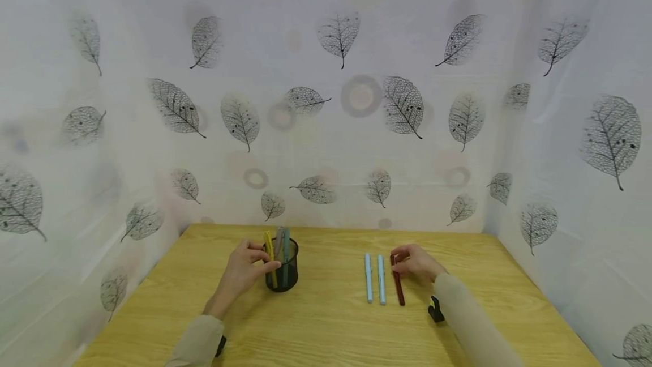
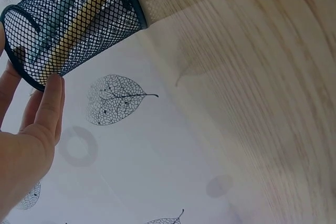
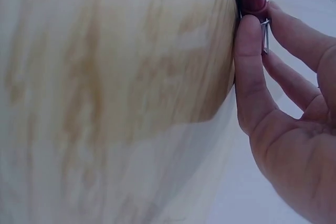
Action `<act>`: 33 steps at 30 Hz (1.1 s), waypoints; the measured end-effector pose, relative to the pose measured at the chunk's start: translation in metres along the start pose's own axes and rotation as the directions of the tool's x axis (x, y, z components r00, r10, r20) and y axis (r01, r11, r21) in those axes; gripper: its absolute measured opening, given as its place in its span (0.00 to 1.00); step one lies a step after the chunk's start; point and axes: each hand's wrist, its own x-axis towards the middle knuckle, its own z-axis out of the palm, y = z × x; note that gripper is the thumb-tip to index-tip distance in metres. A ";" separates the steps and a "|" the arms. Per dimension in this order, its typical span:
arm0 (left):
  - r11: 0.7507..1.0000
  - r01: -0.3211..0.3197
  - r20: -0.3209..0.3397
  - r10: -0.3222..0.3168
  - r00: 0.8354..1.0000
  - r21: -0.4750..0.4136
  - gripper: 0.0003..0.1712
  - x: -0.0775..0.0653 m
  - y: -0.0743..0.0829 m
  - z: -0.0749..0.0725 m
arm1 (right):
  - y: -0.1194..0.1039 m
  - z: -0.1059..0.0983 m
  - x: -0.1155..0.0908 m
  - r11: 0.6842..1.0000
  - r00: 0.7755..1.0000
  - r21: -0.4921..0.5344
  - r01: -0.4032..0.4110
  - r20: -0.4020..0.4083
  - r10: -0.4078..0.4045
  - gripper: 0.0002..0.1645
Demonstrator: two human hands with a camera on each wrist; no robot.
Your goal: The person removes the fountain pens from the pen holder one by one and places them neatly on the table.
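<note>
A black mesh pen holder (image 1: 289, 279) stands on the table with a yellow pen (image 1: 268, 242), a teal pen (image 1: 286, 242) and a greyish pen (image 1: 278, 239) in it. My left hand (image 1: 245, 265) holds the holder near its rim, thumb in front and fingers at the left side. In the left wrist view the fingertips (image 2: 53, 83) lie against the mesh just at the rim. On the right, my right hand (image 1: 417, 262) pinches a dark red pen (image 1: 399, 293) by its upper end. The pen's metal clip (image 3: 265, 38) shows between thumb and fingers in the right wrist view.
Two light blue pens (image 1: 368, 279) lie side by side just left of the red one. The wooden table (image 1: 326, 327) meets a pale leaf-patterned curtain (image 1: 326, 146) at its back, and curtain also hangs along both sides.
</note>
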 end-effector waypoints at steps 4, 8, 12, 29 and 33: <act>1.000 0.002 0.002 -0.002 1.000 0.004 0.13 0.001 -0.001 0.001 | 0.002 -0.002 -0.001 1.000 1.000 -0.004 -0.005 0.014 0.005 0.30; 1.000 0.001 0.000 -0.001 1.000 -0.001 0.13 0.001 -0.002 0.001 | 0.003 -0.003 -0.001 1.000 0.999 -0.003 -0.011 0.032 0.011 0.29; 1.000 -0.007 -0.003 0.007 1.000 0.008 0.13 0.001 -0.003 0.001 | 0.005 -0.003 0.001 1.000 0.999 0.015 -0.012 0.037 0.011 0.30; 1.000 -0.007 -0.003 0.007 1.000 0.008 0.12 0.001 -0.002 0.001 | 0.007 -0.004 0.001 0.998 0.995 0.057 -0.011 0.097 0.005 0.31; 1.000 -0.010 -0.003 0.010 1.000 0.011 0.12 0.001 -0.002 0.001 | 0.007 -0.005 0.001 0.998 0.996 0.060 -0.021 0.093 0.015 0.31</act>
